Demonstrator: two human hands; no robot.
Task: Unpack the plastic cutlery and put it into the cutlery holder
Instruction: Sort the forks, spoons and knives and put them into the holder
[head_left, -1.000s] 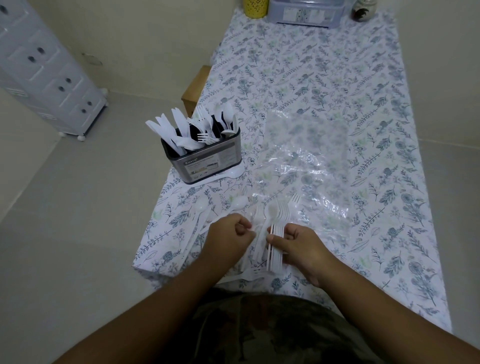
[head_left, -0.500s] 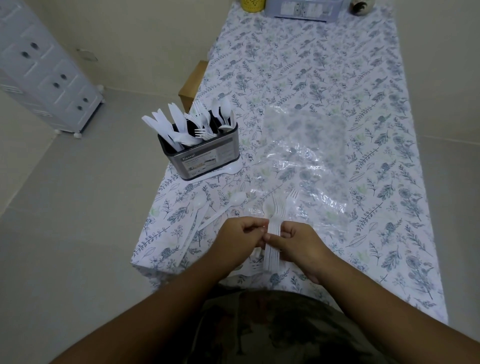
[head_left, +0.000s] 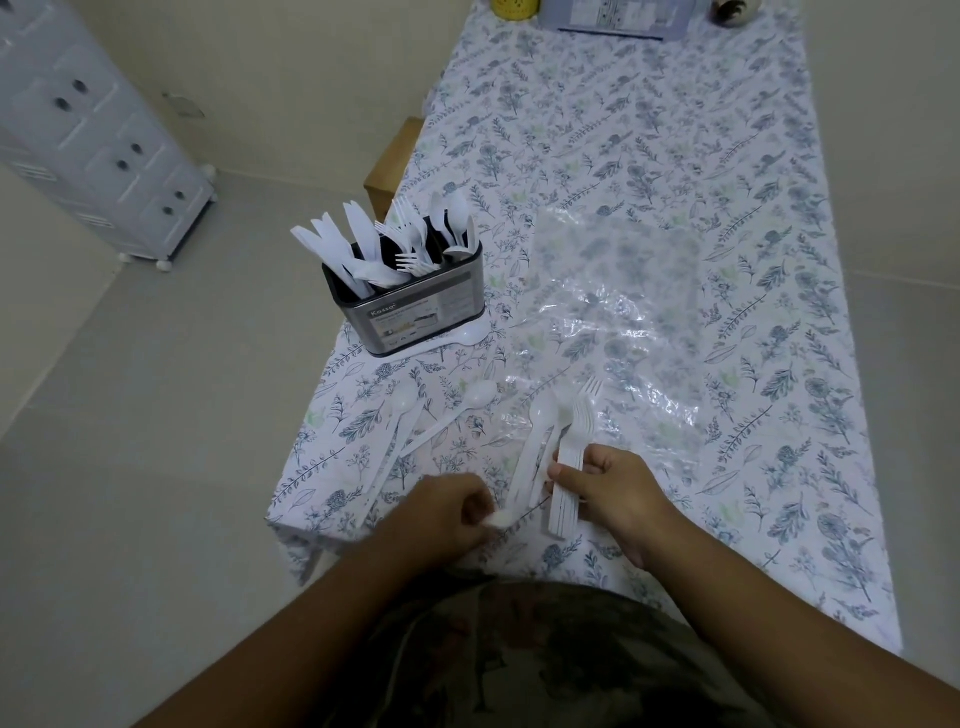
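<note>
A: Head view. Landmark is the cutlery holder (head_left: 410, 306), steel, standing near the left edge of the floral tablecloth (head_left: 649, 156). Already stocked with white knives, forks and spoons.

B: Hands?

A: Both nearer the camera than the holder. Right hand (head_left: 608, 493) has thumb and fingers curled round a stack of plastic forks (head_left: 571, 462), tines pointing away from the person. Left hand (head_left: 447, 512) has its fingers curled in, pinching a small white piece (head_left: 500, 518) at the fingertips; what it is, cannot tell.

B: Loose cutlery?

A: Two plastic spoons (head_left: 441, 415) lie flat on the cloth between the holder and the left hand. More white pieces (head_left: 530, 457) lie just beside the fork stack, on its holder side. A clear plastic bag (head_left: 618, 332), flattened, lies to the right of the holder.

B: Step in hand?

A: Judging it as gathering: forks bunched, not yet carried over.

B: Next move?

A: Likely lift the stack to the holder and drop it handles-down into the fork compartment. Needs a firm grip so the stack doesn't fan out.
</note>
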